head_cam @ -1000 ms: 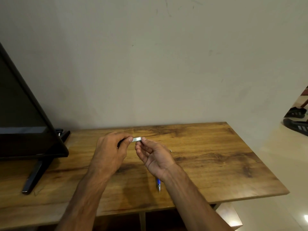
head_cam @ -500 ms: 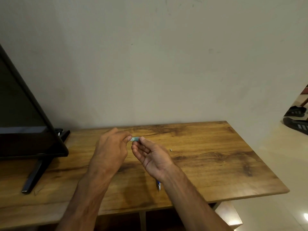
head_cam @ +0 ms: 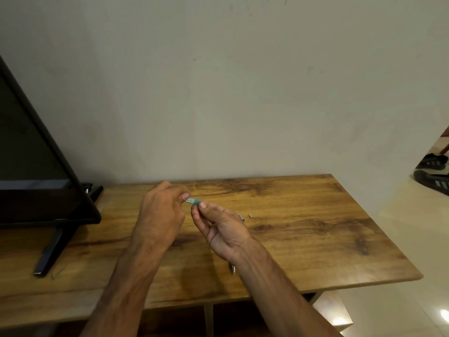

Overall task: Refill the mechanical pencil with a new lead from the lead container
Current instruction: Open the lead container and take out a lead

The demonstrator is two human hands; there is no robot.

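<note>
A small teal lead container (head_cam: 193,201) with a white label is pinched between both hands above the wooden table (head_cam: 303,227). My left hand (head_cam: 161,215) grips its left end with thumb and fingers. My right hand (head_cam: 218,229), palm up, holds its right end with thumb and forefinger. The mechanical pencil (head_cam: 232,268) lies on the table under my right wrist, with only its tip end showing. Two tiny parts lie on the wood to the right of my right hand: a small metal cap (head_cam: 241,217) and a smaller bit (head_cam: 250,215).
A black monitor (head_cam: 36,178) on a black stand (head_cam: 52,249) fills the table's left part. A plain wall rises right behind the table. The table's right edge drops to a tiled floor, where dark sandals (head_cam: 432,176) lie at the far right.
Both hands have shifted slightly and the container has tilted, so more of its teal body shows between the fingertips. The pencil and small parts have stayed put.
</note>
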